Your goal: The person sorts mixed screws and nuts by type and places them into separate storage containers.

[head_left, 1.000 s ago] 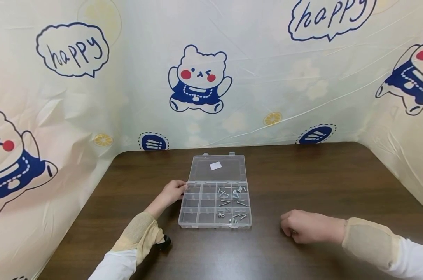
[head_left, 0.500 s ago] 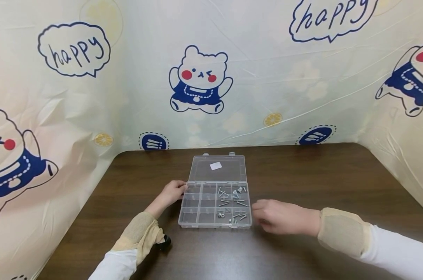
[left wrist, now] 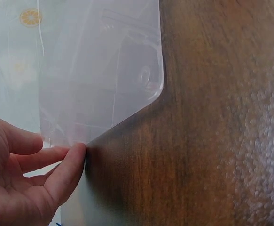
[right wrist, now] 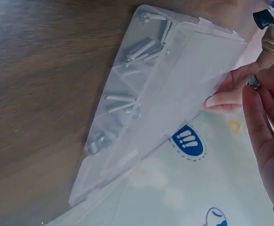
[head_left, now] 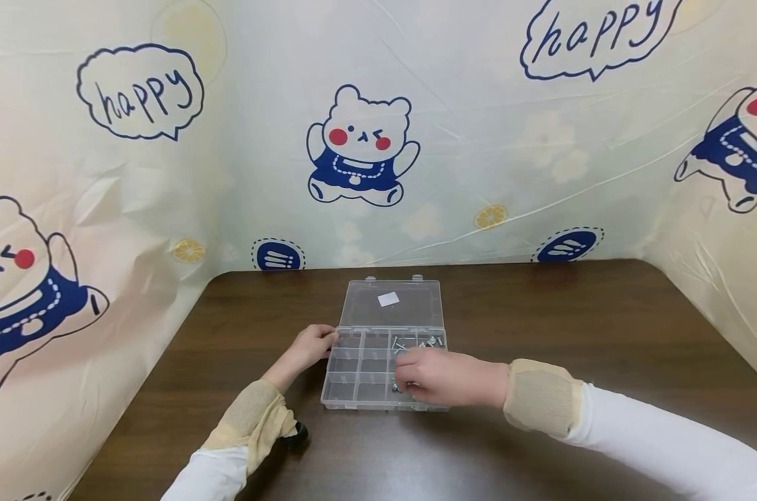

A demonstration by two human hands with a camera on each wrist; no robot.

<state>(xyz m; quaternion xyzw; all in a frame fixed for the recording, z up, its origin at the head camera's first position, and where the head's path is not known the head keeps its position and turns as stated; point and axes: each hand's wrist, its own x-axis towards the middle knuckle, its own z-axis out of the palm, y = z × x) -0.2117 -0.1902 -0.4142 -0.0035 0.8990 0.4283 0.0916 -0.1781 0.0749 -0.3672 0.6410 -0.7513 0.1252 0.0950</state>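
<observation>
A clear plastic compartment box (head_left: 353,403) lies on the table with its lid (head_left: 412,309) folded back. My left hand (head_left: 309,346) pinches the box's rear left corner, thumb and fingertips at its edge in the left wrist view. Over the front right compartments hovers my right hand (head_left: 450,377), hiding most of them. Between its thumb and fingertips, the right wrist view shows a small silver metal fastener (right wrist: 253,82); its exact kind is unclear. Screws (head_left: 399,343) lie in the rear right compartments, more bolts (right wrist: 141,49) show through the side wall, and the left compartments hold nothing visible.
The brown wooden table (head_left: 541,313) spreads around the box. A small white label (head_left: 388,298) lies on the lid. A black device (head_left: 296,435) hangs under the left wrist. Printed cloth (head_left: 466,153) closes off the back and sides.
My right hand has moved left from the table beside the box to above its front right compartments. My left hand has stayed at the box's corner.
</observation>
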